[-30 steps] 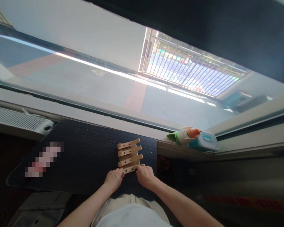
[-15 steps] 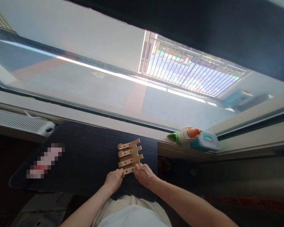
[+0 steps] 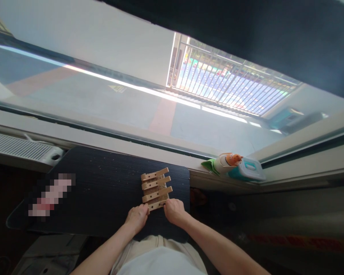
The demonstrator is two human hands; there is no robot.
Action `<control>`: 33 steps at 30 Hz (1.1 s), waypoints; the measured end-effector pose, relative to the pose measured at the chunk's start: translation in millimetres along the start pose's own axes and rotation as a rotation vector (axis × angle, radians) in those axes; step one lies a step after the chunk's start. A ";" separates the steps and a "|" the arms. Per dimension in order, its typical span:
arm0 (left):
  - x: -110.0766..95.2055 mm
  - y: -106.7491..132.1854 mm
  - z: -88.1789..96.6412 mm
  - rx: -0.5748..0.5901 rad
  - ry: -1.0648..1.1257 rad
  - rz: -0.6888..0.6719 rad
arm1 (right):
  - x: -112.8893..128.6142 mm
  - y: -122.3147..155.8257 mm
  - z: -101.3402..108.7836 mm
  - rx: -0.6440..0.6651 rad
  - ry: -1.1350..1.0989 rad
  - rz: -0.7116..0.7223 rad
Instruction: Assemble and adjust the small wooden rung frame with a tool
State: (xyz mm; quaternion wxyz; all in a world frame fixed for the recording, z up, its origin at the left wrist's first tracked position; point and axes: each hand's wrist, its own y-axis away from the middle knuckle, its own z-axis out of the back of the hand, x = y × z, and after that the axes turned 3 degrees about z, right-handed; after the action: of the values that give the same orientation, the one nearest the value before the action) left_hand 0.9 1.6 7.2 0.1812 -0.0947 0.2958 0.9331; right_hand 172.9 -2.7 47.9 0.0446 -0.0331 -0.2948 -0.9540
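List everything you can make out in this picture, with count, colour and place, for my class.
Wooden piece with four flat strips: one, light tan, between both hands
Round-cornered table: one, black, before the person
Pixelated patch: one, pink and red, table's left end; contents unclear
Ribbed radiator: one, white, left
Large glass window: one, clear, ahead
Flat windowsill: one, off-white, beyond the table
Bottle-shaped object: one, white and orange, sill, right
Flat object: one, green, beside it
Lidded box: one, teal, sill, far right
Barred railing: one large stretch, grey, outside
Shirt: one, white, bottom centre
Left hand: one, bare, nearest strip's left end
Right hand: one, bare, its right end
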 end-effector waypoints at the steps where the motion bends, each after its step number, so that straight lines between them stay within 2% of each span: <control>1: 0.1 0.0 0.2 0.005 0.001 0.005 | -0.5 0.7 3.4 -0.003 0.008 0.031; 6: -0.1 -0.8 -1.4 0.002 -0.001 0.048 | -2.4 5.6 22.1 -0.154 0.168 0.303; 8: -0.4 -0.5 -1.4 -0.007 0.002 0.047 | -2.4 5.2 23.6 -0.161 0.244 0.427; 10: -1.0 0.3 0.2 -0.005 0.005 0.040 | -2.7 3.7 19.8 -0.143 0.289 0.488; 15: -2.4 2.5 4.5 0.013 -0.008 0.027 | 0.7 4.5 0.3 -0.143 0.319 0.457; 18: -2.7 2.0 3.0 0.025 -0.007 0.029 | 11.9 7.4 -7.8 -0.088 0.316 0.415; 22: -3.1 0.6 0.9 0.034 -0.001 0.037 | 26.5 4.4 -4.5 0.020 0.138 0.182; 25: -2.3 0.1 1.3 0.033 0.007 0.030 | 24.7 -1.7 6.6 0.017 0.023 0.042; 30: 1.2 -2.0 -3.4 0.006 0.021 0.032 | 16.6 -2.2 17.0 -0.028 0.049 0.125; 33: 2.5 -4.0 -8.8 -0.015 0.028 0.054 | 16.9 0.8 15.1 -0.125 0.172 0.278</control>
State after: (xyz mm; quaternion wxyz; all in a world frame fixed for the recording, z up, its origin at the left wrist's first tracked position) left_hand 0.8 0.2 -2.7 0.1512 -0.1011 0.2938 0.9384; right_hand 156.8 4.0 62.4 0.1990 0.0055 -0.2226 -0.9544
